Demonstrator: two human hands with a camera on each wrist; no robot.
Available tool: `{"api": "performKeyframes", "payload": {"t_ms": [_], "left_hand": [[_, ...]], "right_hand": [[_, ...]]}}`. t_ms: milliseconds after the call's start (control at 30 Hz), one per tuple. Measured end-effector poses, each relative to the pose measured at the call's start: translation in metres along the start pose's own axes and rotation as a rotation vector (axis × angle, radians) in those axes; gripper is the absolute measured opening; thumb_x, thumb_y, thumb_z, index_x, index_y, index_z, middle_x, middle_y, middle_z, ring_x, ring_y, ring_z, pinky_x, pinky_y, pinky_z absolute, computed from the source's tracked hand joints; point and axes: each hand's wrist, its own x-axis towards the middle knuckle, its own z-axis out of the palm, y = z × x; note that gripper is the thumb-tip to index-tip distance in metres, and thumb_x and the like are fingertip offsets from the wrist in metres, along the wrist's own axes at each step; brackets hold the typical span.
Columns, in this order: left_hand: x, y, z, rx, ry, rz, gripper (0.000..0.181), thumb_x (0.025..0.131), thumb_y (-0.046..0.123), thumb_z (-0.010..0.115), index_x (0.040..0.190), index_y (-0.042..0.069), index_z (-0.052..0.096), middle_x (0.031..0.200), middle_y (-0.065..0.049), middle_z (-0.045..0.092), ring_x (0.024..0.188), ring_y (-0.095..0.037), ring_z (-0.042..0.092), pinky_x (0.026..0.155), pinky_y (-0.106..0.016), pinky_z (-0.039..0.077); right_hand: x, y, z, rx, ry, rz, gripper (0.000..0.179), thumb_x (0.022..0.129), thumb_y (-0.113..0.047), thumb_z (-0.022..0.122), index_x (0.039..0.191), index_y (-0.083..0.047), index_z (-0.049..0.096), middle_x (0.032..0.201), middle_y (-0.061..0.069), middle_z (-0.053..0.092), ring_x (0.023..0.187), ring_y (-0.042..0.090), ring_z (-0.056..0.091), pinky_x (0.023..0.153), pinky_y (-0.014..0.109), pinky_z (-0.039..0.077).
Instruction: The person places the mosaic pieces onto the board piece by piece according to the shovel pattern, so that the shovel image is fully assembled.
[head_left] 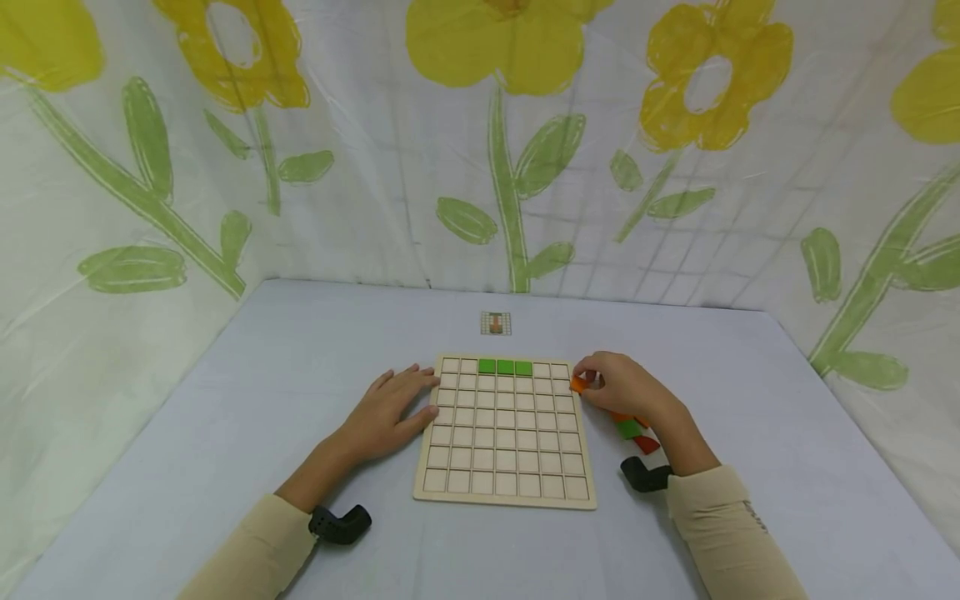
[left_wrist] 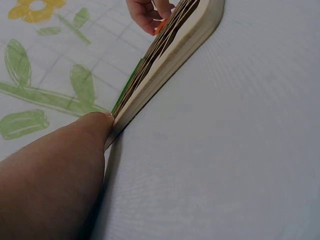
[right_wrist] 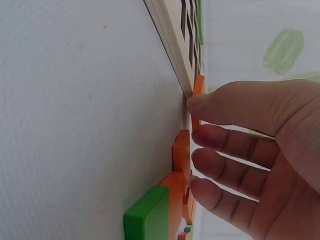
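A wooden grid board (head_left: 506,502) lies flat on the table, and three green square tiles (head_left: 506,367) sit side by side in its far row. Along the board's left edge rests my left hand (head_left: 390,417), its fingers spread and its fingertips and thumb touching the frame. Just off the board's upper right edge, my right hand (head_left: 618,387) pinches an orange tile (right_wrist: 198,87) between thumb and fingers. Under and beside that hand lie several loose tiles: orange ones (right_wrist: 181,152), a green one (head_left: 628,428) and a red one (head_left: 647,445).
Beyond the board lies a small picture card (head_left: 496,323) showing a grid with a coloured pattern. The table has a pale cloth (head_left: 315,333). A flower-printed curtain (head_left: 360,200) hangs behind and at both sides. A black device is strapped to each wrist.
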Motion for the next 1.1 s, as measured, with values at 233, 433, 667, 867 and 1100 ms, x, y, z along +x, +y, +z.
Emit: {"api": "performKeyframes", "payload": {"t_ms": [233,433,667,867,1100], "left_hand": [[0.0007,0.001,-0.0008,0.009,-0.003,-0.003,0.052,0.101,0.037,0.06,0.143,0.008,0.054,0.149,-0.011,0.049,0.143,-0.032,0.036,0.116,-0.059,0.019],[0.0013,0.0005,-0.0011,0.006,0.003,0.009,0.051,0.101,0.037,0.06,0.143,0.008,0.054,0.149,-0.011,0.05,0.143,-0.032,0.037,0.116,-0.059,0.02],[0.0008,0.0011,-0.0003,0.002,0.0,0.005,0.051,0.101,0.037,0.059,0.143,0.009,0.054,0.149,-0.011,0.049,0.143,-0.033,0.036,0.116,-0.06,0.019],[0.0002,0.0023,-0.0012,0.001,0.001,0.004,0.051,0.101,0.036,0.06,0.142,0.008,0.054,0.149,-0.011,0.05,0.143,-0.033,0.036,0.116,-0.06,0.019],[-0.0002,0.003,-0.0012,-0.008,0.004,0.005,0.05,0.1,0.035,0.061,0.142,0.007,0.054,0.149,-0.012,0.05,0.143,-0.034,0.037,0.116,-0.06,0.019]], "right_hand": [[0.0006,-0.0011,-0.0008,0.019,0.004,0.022,0.021,0.087,0.002,0.071,0.107,0.0,0.071,0.097,0.006,0.066,0.08,0.019,0.056,0.07,0.035,0.049],[0.0008,-0.0018,-0.0002,0.016,0.007,0.03,0.02,0.087,0.0,0.073,0.106,-0.002,0.074,0.096,0.005,0.067,0.078,0.018,0.055,0.069,0.034,0.048],[0.001,-0.0034,0.0007,0.031,-0.012,0.048,0.019,0.087,-0.001,0.073,0.105,-0.003,0.077,0.102,0.006,0.068,0.077,0.018,0.054,0.066,0.033,0.048],[0.001,-0.0066,0.0014,0.044,-0.02,0.042,0.017,0.086,0.001,0.074,0.103,-0.004,0.078,0.098,0.004,0.067,0.077,0.018,0.054,0.064,0.032,0.048],[0.0023,-0.01,0.0034,0.05,-0.027,0.034,0.018,0.086,0.003,0.073,0.102,-0.004,0.078,0.096,0.002,0.066,0.075,0.018,0.053,0.061,0.031,0.048]]}}
